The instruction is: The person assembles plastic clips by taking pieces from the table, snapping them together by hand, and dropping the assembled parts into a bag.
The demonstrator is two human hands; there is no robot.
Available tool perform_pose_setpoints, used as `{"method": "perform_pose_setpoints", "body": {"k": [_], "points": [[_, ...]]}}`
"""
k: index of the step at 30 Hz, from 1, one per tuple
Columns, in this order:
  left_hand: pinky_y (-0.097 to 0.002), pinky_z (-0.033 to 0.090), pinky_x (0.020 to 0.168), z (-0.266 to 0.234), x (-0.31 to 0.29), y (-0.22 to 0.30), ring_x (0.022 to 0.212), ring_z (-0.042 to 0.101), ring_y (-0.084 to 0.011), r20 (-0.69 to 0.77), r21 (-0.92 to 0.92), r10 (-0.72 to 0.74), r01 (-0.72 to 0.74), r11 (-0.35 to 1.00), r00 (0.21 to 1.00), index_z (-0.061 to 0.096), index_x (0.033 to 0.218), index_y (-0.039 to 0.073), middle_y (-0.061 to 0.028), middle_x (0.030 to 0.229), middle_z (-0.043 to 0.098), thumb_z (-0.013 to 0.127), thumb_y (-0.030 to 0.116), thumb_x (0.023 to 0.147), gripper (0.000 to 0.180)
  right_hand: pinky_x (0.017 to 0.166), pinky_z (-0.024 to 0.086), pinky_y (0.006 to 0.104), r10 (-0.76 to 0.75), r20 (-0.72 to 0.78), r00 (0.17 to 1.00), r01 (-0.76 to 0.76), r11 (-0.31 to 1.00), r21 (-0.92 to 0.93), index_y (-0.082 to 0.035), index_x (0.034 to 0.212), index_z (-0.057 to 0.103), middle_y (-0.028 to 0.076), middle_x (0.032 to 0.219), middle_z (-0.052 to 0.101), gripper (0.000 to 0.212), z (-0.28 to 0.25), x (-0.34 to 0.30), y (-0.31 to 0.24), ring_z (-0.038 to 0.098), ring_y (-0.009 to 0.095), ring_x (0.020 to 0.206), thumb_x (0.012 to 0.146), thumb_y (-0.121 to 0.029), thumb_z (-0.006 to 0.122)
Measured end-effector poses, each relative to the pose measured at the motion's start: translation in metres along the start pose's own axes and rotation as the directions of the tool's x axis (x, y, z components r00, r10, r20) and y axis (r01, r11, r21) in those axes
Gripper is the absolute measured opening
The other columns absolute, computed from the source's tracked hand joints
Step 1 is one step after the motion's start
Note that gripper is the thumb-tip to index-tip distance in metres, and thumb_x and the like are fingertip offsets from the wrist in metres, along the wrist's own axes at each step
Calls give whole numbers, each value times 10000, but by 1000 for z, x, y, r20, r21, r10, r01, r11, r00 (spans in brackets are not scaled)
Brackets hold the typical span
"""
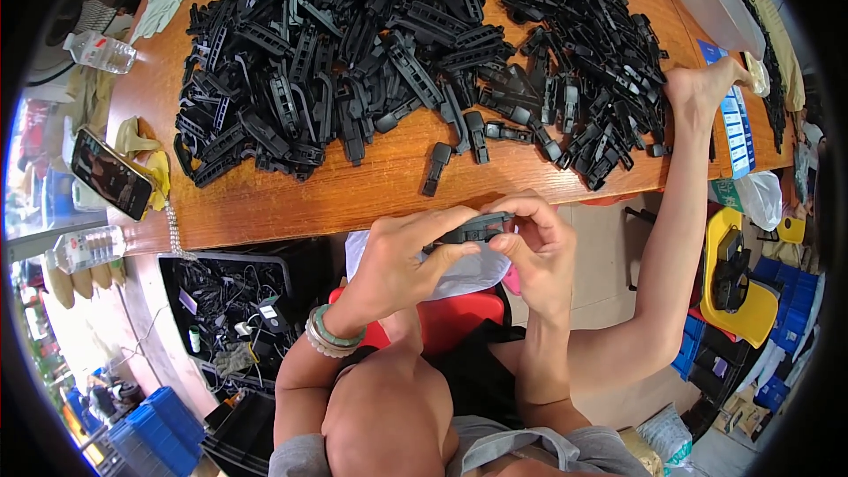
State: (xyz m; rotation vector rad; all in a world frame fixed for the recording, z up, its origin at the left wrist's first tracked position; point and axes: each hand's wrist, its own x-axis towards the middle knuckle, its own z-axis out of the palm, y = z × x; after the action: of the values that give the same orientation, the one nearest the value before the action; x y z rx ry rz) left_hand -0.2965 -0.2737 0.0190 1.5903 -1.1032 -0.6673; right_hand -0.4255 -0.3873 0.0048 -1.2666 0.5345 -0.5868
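Just off the table's near edge, a black plastic part is held level between both hands. It is long and narrow, and its exact kind cannot be made out. My left hand is closed on its left end, thumb below and fingers above. The right end is pinched between thumb and fingers of my right hand. Fingers hide both ends. Beyond the hands, a small black plastic piece lies apart from a large heap of long ribbed black parts. Smaller black pieces are heaped to its right.
The wooden table bears a propped phone and a clear bottle at left. Below left stands a black crate of mixed parts. A bare leg rests its foot on the table's right side, near a yellow chair.
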Motion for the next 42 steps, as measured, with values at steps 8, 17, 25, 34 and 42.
{"method": "perform_pose_setpoints", "body": {"k": [8,17,25,34,42], "points": [[-314,509,667,-13,3,7,775,650,-285,105,56,-50,44,997,993,619,1050,7,-153,907,660,687,76,754,312,634,407,222,-3,57,998,4,1000,-25,28,923,631,62,870,611,226,-5,4,-1,508,94,718,706,69,678],[-325,464,554,-36,61,-10,597,599,-253,-179,433,229,-132,891,957,630,837,-6,-129,720,605,662,112,785,132,599,445,345,-204,21,979,160,699,-697,16,858,594,139,837,569,203,44,23,6,567,279,744,741,-113,698],[-375,444,541,-12,82,-10,621,570,-302,-4,719,237,-162,676,972,607,782,34,-111,697,512,649,196,792,167,610,432,420,-298,-45,954,86,413,-907,13,879,533,171,855,511,205,52,20,8,525,344,780,739,-87,645],[-310,470,528,-15,49,-9,616,613,-208,-195,378,-7,82,922,981,609,864,-5,-109,750,599,618,85,815,103,598,450,279,-150,-123,981,86,905,-416,32,858,615,97,823,623,161,-2,11,-5,588,178,680,711,60,677],[-219,499,546,-22,31,6,590,606,-81,196,-249,-378,419,873,905,617,1050,-64,-102,773,657,549,75,884,227,691,504,264,-371,-32,928,327,851,-410,21,828,676,117,864,660,180,11,8,-11,629,192,799,689,133,654]]}}
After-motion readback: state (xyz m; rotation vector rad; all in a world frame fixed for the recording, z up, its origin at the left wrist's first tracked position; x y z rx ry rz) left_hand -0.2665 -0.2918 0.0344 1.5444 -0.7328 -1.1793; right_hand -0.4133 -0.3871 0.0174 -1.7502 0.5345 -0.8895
